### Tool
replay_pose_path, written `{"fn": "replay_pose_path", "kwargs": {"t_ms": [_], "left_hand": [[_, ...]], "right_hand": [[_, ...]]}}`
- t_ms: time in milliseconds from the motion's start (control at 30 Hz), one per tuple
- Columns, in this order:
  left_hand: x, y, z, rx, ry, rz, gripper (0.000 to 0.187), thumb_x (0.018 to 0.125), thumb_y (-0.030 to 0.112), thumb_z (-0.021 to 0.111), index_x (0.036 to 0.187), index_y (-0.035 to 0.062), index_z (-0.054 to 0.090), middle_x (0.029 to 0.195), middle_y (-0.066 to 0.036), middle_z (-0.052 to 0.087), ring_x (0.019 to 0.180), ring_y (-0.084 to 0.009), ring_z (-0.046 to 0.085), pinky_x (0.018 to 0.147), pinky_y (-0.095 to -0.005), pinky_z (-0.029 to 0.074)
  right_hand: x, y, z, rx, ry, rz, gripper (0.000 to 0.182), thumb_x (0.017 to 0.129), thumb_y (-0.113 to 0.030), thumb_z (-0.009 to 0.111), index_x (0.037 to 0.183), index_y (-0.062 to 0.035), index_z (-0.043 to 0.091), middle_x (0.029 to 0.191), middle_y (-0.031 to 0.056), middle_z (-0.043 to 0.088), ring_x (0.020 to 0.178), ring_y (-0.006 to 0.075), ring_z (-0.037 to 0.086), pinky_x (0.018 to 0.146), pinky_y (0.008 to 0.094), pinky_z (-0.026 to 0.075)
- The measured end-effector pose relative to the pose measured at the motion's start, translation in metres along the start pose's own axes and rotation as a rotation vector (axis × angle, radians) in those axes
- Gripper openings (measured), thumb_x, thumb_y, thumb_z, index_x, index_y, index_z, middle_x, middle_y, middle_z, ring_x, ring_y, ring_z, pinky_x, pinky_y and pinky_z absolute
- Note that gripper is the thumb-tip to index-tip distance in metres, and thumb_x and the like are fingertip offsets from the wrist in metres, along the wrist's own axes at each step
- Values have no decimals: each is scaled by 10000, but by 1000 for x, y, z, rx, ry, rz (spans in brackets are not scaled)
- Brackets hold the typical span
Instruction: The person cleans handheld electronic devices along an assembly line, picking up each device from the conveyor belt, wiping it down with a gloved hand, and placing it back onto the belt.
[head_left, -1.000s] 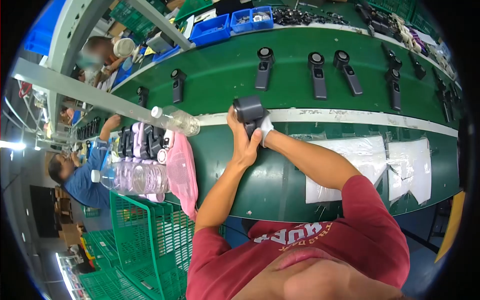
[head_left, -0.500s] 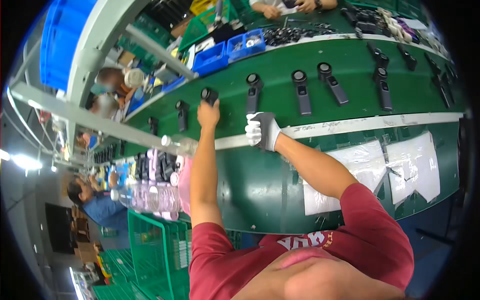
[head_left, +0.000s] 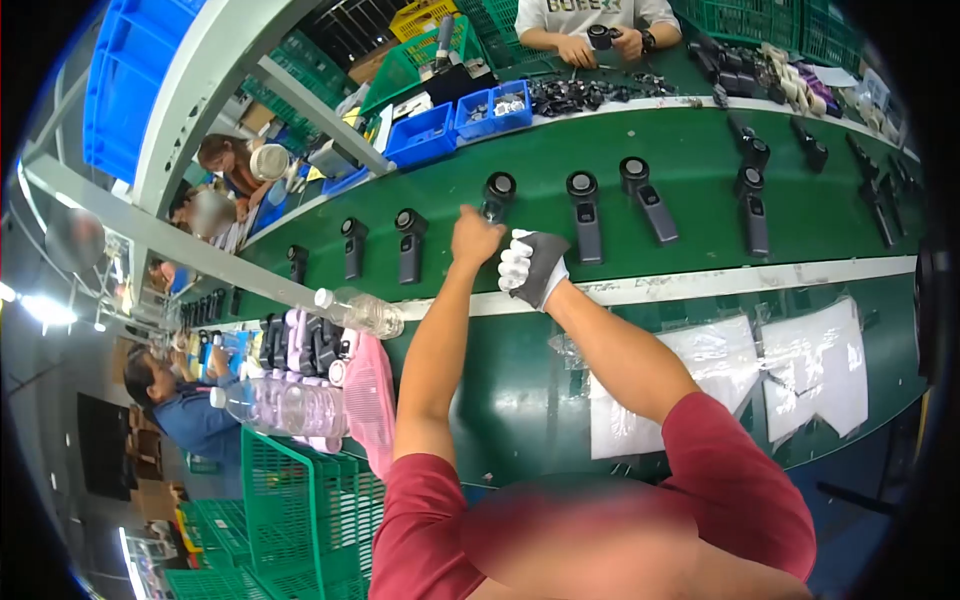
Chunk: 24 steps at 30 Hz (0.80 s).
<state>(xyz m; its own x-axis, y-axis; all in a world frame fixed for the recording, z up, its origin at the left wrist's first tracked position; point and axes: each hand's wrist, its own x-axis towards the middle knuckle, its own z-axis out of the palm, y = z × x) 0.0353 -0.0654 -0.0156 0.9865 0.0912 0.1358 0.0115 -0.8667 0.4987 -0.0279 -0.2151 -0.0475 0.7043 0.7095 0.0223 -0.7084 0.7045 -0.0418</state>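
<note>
My bare left hand (head_left: 477,237) is closed around the handle of a dark grey handheld device (head_left: 499,188) with a round head and a silvery disc. The hand covers most of that handle. Just right of it, my right hand (head_left: 533,268), in a white and grey glove, is curled into a fist over the belt's near edge. Whether anything is inside its fingers is hidden. On the green belt (head_left: 540,150), similar devices lie in a row: one (head_left: 409,245) to the left, another (head_left: 585,217) to the right and several more beyond.
Blue bins (head_left: 421,134) stand along the far side, where a person (head_left: 600,30) handles a dark part. Near me are plastic bottles (head_left: 360,312), a pink mesh basket (head_left: 370,400), wrapped white sheets (head_left: 675,385) and green crates (head_left: 280,500). A grey frame bar (head_left: 200,255) crosses the left.
My left hand has left one device and moved right to the neighbouring one. The released device lies on the belt. My right hand stays closed, now close beside the left. The view has shifted slightly.
</note>
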Motion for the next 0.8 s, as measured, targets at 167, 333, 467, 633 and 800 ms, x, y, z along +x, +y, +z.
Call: {"fn": "replay_pose_path", "kwargs": {"t_ms": [167, 333, 467, 633, 800], "left_hand": [[-41, 7, -39, -859, 60, -40, 508, 856, -50, 667, 1273, -83, 379, 849, -152, 679, 561, -194, 650, 532, -319, 568], [-122, 21, -79, -949, 147, 61, 992, 896, 18, 699, 1609, 150, 22, 828, -78, 549, 605, -175, 590, 509, -331, 560], [-165, -8, -76, -686, 155, -7, 1041, 863, 59, 731, 1639, 183, 49, 830, -72, 597, 712, -145, 583, 649, -305, 510], [-203, -1, -58, -433, 47, 148, 956, 811, 81, 802, 1598, 138, 261, 1046, -170, 713, 823, -294, 664, 821, -375, 524], [-216, 16, -69, -457, -234, -96, 877, 819, 9, 720, 1574, 130, 292, 973, -277, 673, 716, -373, 634, 757, -346, 506]], "right_hand": [[7, -7, -9, 86, 69, -29, 494, 964, -403, 459, 511, -233, 359, 472, -52, 300, 387, 155, 329, 420, 339, 266], [8, 0, 9, -10, 173, -45, 527, 986, -496, 456, 541, -222, 385, 475, -26, 317, 389, 167, 339, 406, 331, 278], [24, -4, -2, -252, 130, -88, 471, 999, -476, 547, 638, -185, 465, 534, -9, 406, 444, 201, 426, 455, 388, 376], [-4, 49, 59, -2190, 448, -1218, 292, 922, -327, 676, 887, -53, 584, 853, 141, 595, 820, 328, 609, 753, 438, 499], [-4, 49, 81, -2419, 734, -403, 380, 989, -388, 500, 1015, -35, 641, 998, 169, 674, 1032, 359, 656, 862, 460, 525]]}}
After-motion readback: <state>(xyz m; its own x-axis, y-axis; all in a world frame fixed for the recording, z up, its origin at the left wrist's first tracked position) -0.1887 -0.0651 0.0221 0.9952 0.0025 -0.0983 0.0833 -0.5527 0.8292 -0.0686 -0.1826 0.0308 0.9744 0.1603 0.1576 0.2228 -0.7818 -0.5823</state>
